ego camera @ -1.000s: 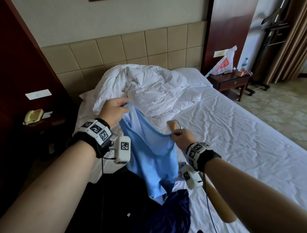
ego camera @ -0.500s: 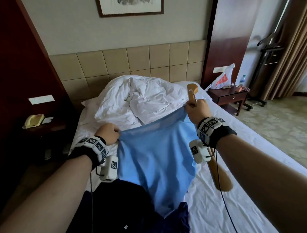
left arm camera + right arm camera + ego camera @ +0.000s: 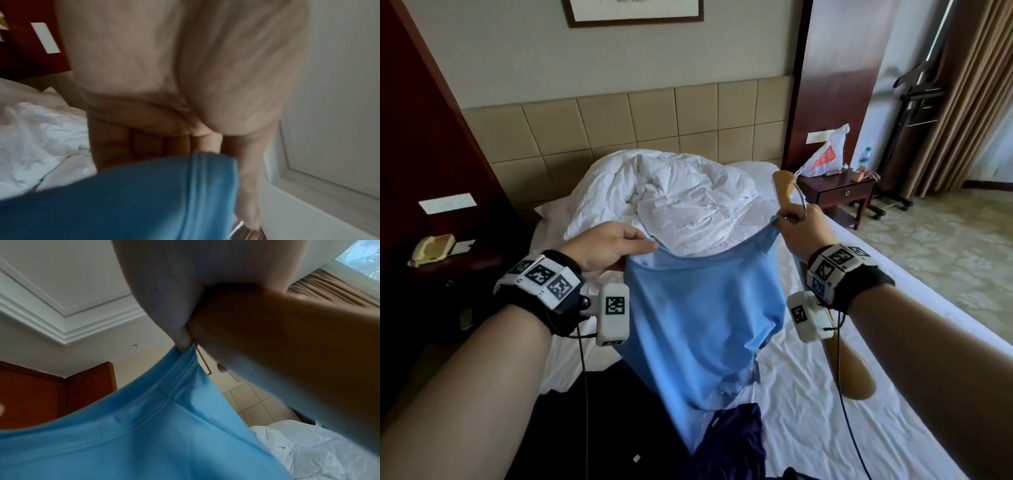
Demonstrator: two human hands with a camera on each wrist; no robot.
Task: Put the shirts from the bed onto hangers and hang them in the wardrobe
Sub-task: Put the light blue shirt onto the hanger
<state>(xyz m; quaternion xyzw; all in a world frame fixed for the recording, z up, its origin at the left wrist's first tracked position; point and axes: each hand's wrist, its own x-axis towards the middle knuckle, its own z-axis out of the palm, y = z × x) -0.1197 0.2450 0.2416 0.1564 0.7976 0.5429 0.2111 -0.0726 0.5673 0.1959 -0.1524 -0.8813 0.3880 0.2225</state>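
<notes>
Blue shirt (image 3: 698, 308) pinched by both hands; right hand (image 3: 803, 228) also grips hanger (image 3: 287, 340), close-up only from its wrist.

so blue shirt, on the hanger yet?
No. Blue shirt hangs spread between both hands; wooden hanger stays outside it in the right hand.
</notes>
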